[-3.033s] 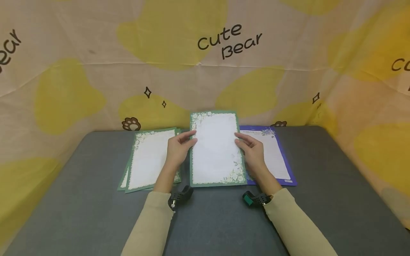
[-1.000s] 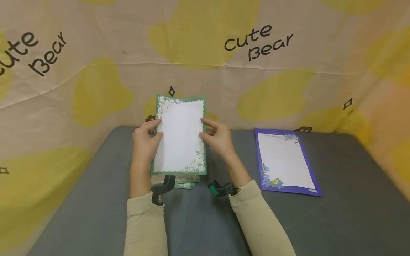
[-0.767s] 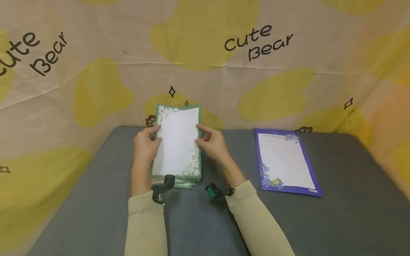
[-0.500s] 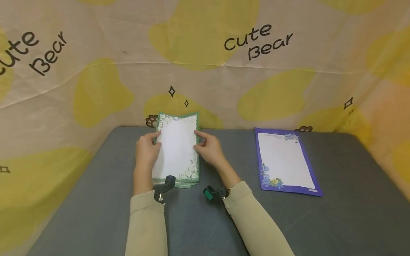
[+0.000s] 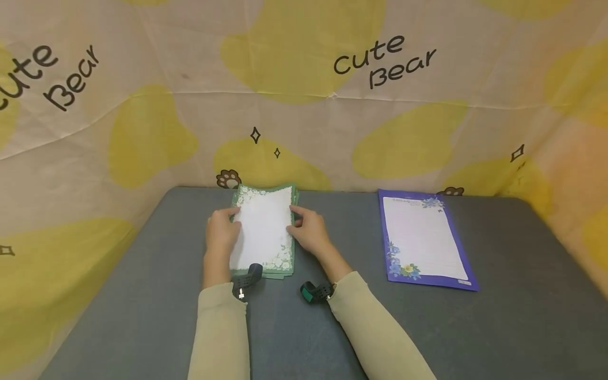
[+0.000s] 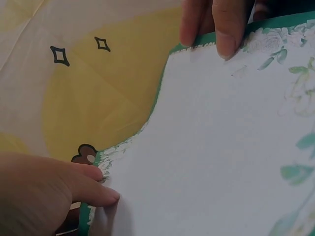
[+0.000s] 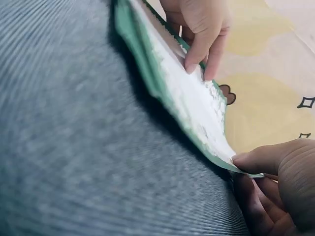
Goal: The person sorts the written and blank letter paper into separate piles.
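Note:
A sheet of stationery paper [image 5: 263, 229] with a green border and white flowers lies low over a small pile of like green-bordered sheets [image 5: 277, 275]. My left hand [image 5: 222, 232] pinches its left edge, thumb on the printed face. At the opposite edge, my right hand [image 5: 310, 230] pinches the paper, its thumb [image 7: 248, 160] on top and fingers beneath, as the right wrist view shows. Between the two hands the sheet sags, its far edge curved in the left wrist view. The sheets beneath are mostly hidden.
A purple-bordered sheet [image 5: 425, 237] with blue flowers lies flat on the grey table [image 5: 342, 316], to the right of my hands. Behind the table hangs a pale cloth [image 5: 304, 121] with yellow patches and lettering. Black straps with small devices [image 5: 315, 291] sit on both wrists.
Both hands carried the green-bordered sheet left, away from beside the purple-bordered sheet, then lowered it onto the green pile. The head view has turned left.

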Tool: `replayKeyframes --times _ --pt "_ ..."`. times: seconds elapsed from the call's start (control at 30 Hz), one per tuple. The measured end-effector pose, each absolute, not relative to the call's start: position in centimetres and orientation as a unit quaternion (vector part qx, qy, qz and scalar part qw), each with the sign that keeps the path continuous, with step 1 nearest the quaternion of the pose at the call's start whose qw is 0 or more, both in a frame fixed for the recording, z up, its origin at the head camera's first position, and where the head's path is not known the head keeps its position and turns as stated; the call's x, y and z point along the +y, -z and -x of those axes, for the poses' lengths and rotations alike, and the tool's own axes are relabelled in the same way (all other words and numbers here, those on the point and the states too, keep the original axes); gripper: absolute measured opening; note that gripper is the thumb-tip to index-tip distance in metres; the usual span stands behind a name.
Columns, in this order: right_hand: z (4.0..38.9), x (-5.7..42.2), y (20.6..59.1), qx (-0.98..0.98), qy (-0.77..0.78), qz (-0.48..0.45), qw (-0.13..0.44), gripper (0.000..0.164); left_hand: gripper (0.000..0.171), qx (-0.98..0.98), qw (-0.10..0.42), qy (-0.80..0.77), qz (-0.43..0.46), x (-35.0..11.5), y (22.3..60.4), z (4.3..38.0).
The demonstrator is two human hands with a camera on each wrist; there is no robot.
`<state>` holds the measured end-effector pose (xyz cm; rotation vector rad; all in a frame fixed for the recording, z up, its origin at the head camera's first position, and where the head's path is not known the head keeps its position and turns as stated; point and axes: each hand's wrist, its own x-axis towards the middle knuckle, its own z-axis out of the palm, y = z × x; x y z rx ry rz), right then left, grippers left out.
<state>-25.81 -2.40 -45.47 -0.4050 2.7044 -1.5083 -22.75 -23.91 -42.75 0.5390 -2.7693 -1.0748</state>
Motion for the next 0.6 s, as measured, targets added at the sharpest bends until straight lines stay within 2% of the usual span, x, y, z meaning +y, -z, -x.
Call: replayKeyframes --times 0.23,0.43,0.5,0.6 --pt "25.5 -2.4 45.6 0.874 0.471 0.116 -0.021 0.051 0.051 -0.911 0.047 0.362 -0.189 -23.7 43.3 23.2" --pt "25.1 -2.7 45.9 0.827 0.549 0.057 -0.103 0.036 0.046 -0.902 0.089 0.362 -0.216 -23.8 43.3 22.9" --pt "25.0 -2.8 45.8 0.802 0.588 0.046 -0.091 0.039 0.045 -0.895 0.099 0.368 -0.232 -23.7 43.2 22.9" --pt "24.8 -3.0 45.4 0.781 0.621 0.053 -0.025 0.054 0.046 -0.888 0.102 0.375 -0.246 -23.5 43.2 23.0"
